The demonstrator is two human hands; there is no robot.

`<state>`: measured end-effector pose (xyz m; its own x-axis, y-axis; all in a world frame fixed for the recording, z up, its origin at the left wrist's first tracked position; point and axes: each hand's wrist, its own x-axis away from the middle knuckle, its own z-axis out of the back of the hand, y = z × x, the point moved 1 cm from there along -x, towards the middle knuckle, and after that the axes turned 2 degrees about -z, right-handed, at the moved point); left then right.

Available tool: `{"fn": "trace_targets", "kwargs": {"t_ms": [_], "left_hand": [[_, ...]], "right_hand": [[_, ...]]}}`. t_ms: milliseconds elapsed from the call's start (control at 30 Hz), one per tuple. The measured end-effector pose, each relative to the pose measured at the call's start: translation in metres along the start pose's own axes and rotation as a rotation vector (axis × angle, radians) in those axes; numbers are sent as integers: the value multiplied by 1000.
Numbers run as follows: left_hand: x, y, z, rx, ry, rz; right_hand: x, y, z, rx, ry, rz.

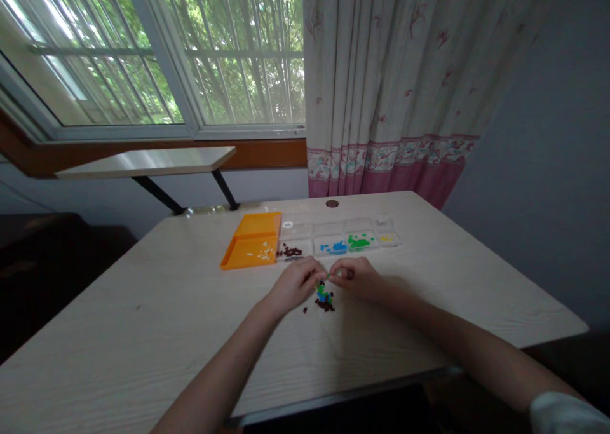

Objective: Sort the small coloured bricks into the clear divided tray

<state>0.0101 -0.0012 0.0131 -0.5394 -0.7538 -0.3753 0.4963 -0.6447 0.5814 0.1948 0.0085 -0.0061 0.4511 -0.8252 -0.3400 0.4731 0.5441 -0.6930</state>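
Note:
My left hand [298,284] and my right hand [356,276] meet over the table, fingertips almost touching. A tiny green piece [328,275] shows at the fingertips of my right hand, which is closed in a pinch. The fingers of my left hand are pressed together too; what they hold is hidden. Just below the hands is a small cluster of green and blue pieces [324,292], with dark brown pieces [326,305] at its near end. Whether these pieces are joined cannot be told. One loose brown piece [305,310] lies to the left.
Behind the hands stands a clear compartment tray [328,227] with brown, blue, green and yellow pieces. An open orange case [257,225] holds white pieces at its left. A raised shelf [157,159] stands at the table's back left. The table's edge [352,391] is near me.

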Motion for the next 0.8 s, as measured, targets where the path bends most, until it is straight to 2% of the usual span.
{"fn": "trace_targets", "kwargs": {"t_ms": [167, 267, 400, 567, 700, 800], "left_hand": [[2, -4, 12, 63, -129, 94], [6, -11, 23, 119, -301, 186], [14, -19, 31, 179, -499, 262], [15, -19, 29, 165, -547, 272], [14, -18, 24, 141, -566, 237], [14, -18, 23, 146, -571, 217]], "right_hand": [[1, -2, 4, 70, 15, 17], [0, -3, 11, 205, 73, 47], [-2, -3, 24, 338, 220, 118], [-3, 0, 38, 405, 377, 199], [-3, 2, 45, 426, 450, 253], [-3, 3, 48, 446, 475, 240]]}}
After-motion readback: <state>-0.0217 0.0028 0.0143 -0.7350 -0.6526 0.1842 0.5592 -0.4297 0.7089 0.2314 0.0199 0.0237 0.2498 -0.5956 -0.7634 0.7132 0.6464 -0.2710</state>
